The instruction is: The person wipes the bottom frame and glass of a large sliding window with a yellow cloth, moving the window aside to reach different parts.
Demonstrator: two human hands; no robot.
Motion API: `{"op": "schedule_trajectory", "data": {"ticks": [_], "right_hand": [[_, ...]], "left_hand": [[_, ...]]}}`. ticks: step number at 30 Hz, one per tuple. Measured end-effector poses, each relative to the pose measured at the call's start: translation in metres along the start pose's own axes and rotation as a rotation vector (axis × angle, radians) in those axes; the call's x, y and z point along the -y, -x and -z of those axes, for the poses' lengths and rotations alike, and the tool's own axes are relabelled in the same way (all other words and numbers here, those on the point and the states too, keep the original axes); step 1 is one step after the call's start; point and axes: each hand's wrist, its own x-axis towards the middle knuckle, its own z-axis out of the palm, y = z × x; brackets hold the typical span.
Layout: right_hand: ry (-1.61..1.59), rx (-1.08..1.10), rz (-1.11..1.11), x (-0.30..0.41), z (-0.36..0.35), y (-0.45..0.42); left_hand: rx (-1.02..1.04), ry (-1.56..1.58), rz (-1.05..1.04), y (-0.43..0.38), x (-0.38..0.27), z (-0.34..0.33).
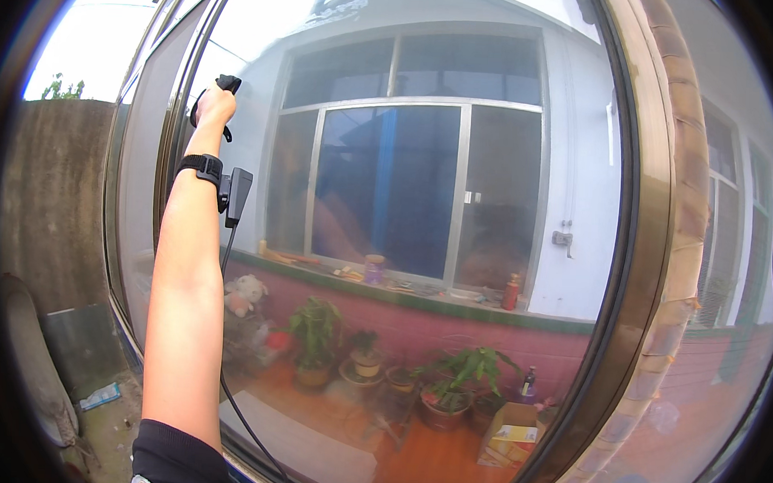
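My left hand (216, 105), at the end of an outstretched bare arm, is closed at the upper left, in front of a large window pane (249, 141). A small black object (228, 83) sticks out above the fist, and a black band hangs by the hand. Whether the object touches the glass I cannot tell. Around the forearm runs a black strap (201, 167) that carries a dark device (237, 197), from which a cable (243, 422) runs down. The sleeve (178, 458) is black. My right hand is out of view.
Brown metal framing (653, 187) borders the pane, with tiled edging (688, 188) beside it. Behind the glass are potted plants (313, 328), a cardboard box (510, 434) and a plush toy (245, 294). Outside at left stand a concrete wall (56, 185) and a leaning board (83, 339).
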Motion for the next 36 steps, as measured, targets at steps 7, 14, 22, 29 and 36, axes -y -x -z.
{"op": "schedule_trajectory", "data": {"ticks": [7,14,22,29,36], "right_hand": [[0.018,-0.051,0.038,-0.003,0.006,0.001],[0.071,-0.048,0.154,0.01,0.003,-0.016],[0.105,-0.067,0.243,0.012,0.002,-0.028],[0.127,-0.083,0.309,0.009,0.003,-0.03],[0.107,-0.099,0.33,-0.007,-0.014,-0.027]], "left_hand": [[-0.087,0.435,-0.415,0.052,-0.16,0.015],[-0.059,0.554,-0.98,0.106,-0.273,0.034],[0.287,0.475,-1.562,0.243,-0.267,0.07],[0.336,0.623,-1.117,0.165,-0.313,0.057],[0.025,0.517,-0.993,0.153,-0.358,0.04]]}}
